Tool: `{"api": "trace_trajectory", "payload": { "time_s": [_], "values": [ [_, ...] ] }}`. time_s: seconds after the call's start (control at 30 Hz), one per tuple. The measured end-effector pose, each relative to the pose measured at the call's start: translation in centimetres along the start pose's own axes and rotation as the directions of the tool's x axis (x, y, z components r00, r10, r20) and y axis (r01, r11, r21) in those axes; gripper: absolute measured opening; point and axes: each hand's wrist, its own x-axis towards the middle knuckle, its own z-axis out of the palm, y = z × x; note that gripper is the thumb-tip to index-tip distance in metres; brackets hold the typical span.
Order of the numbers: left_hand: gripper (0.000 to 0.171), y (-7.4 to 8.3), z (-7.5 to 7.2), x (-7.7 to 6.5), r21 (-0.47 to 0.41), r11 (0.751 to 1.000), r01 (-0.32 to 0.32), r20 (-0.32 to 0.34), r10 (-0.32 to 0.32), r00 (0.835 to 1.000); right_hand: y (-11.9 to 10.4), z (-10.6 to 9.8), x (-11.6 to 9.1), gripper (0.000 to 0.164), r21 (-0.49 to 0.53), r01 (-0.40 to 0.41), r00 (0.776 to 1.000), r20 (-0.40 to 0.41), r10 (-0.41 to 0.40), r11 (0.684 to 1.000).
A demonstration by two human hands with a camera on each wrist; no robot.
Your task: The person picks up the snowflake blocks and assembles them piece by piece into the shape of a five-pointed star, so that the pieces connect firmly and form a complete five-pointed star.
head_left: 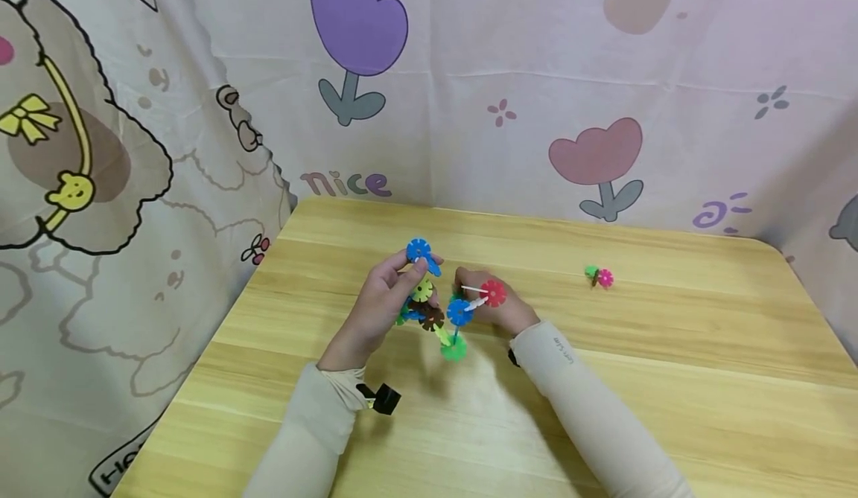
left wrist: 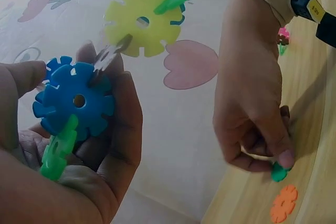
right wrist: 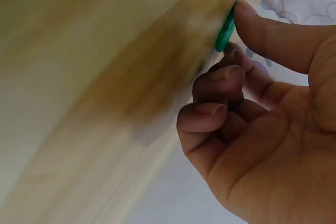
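Observation:
My left hand [head_left: 374, 303] holds a linked build of notched plastic snowflake discs, its thumb over a blue disc [head_left: 418, 250] at the top. Yellow, brown, green, blue and red discs join on edge below and to the right, ending in a red disc [head_left: 493, 292] that overlaps my other hand in the head view. Close up in the left wrist view, a blue disc [left wrist: 79, 101] lies between thumb and fingers, near a yellow disc [left wrist: 142, 22]. Low over the table, my right hand [left wrist: 254, 114] pinches a single green disc [right wrist: 227, 29] between thumb and fingertips.
An orange disc [left wrist: 284, 203] lies on the wooden table [head_left: 637, 379] close to my right hand. Farther right sits a small joined piece of green, brown and pink discs [head_left: 599, 277]. Patterned cloth [head_left: 456, 141] hangs behind the table and along its left side.

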Motion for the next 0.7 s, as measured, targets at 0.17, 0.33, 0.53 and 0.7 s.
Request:
{"api": "trace_trajectory", "payload": {
  "time_s": [0.17,0.33,0.53,0.7],
  "values": [
    [0.038,-0.2,0.4,0.1,0.002,1.0,0.015,0.014,-0.015,1.0,0.3,-1.8,-2.5,0.012,0.109,0.016,1.0,-0.008,-0.016,0.994],
    [0.038,-0.4,1.0,0.2,0.018,0.999,0.032,0.035,-0.033,0.999,0.7,-5.3,-5.3,0.009,0.221,0.053,0.991,-0.128,-0.025,0.974],
    [0.035,-0.5,1.3,0.4,0.046,0.998,0.035,0.067,-0.038,0.997,-2.7,-8.5,-9.0,0.011,0.329,0.146,0.951,-0.308,-0.04,0.933],
    [0.034,-0.5,1.5,0.4,0.05,0.998,0.031,0.096,-0.035,0.995,-6.1,-8.7,-10.9,0.013,0.29,0.269,0.904,-0.404,-0.137,0.918]
  ]
}}
